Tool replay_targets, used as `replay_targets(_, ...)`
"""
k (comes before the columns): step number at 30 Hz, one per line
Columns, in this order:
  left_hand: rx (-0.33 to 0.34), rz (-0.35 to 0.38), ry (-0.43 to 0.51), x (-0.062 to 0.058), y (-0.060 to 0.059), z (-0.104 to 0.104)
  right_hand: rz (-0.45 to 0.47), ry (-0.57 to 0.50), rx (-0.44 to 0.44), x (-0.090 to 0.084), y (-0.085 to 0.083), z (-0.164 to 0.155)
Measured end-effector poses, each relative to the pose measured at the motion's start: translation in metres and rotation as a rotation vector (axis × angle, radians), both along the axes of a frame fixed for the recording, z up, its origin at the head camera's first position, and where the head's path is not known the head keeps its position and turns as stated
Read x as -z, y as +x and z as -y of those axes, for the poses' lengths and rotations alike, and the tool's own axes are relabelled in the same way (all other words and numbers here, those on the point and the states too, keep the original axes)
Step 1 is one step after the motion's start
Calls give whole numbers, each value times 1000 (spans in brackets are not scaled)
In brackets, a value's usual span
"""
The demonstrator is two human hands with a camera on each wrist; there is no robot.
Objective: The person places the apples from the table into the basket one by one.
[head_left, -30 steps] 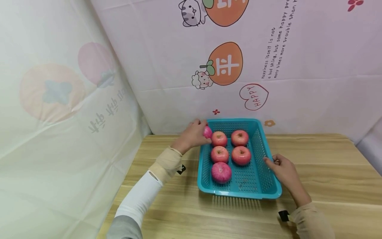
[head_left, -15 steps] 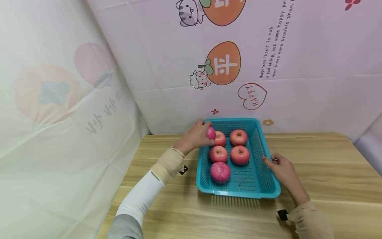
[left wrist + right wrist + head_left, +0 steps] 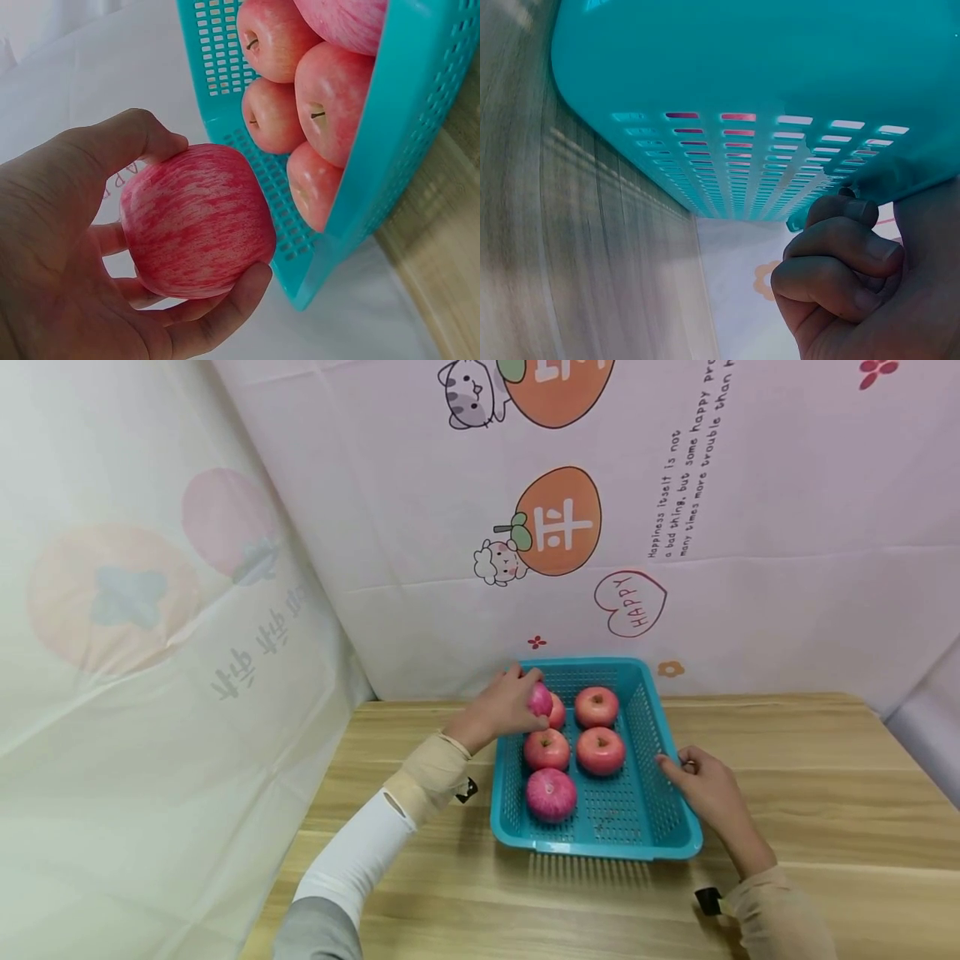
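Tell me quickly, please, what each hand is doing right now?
Left hand: grips a pink apple over the basket's far-left corner.
Right hand: fingers curled, at the basket's right rim; grip unclear.

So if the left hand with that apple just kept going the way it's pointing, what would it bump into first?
Probably the far-left apple in the basket. The left hand grips a pink apple over the basket rim, right against that fruit in the head view; depth is unclear, so it may pass just above.
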State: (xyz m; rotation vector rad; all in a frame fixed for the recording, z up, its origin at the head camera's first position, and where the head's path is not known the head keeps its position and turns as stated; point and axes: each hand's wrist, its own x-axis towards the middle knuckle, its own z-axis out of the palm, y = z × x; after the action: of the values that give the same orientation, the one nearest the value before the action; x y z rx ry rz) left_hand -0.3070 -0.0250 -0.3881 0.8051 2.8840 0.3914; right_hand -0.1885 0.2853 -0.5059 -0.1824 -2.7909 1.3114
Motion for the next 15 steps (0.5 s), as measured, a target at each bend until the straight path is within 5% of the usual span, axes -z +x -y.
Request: replay_targets(15, 29, -47, -19, -1, 4, -11, -3, -1, -6, 0, -1, 1)
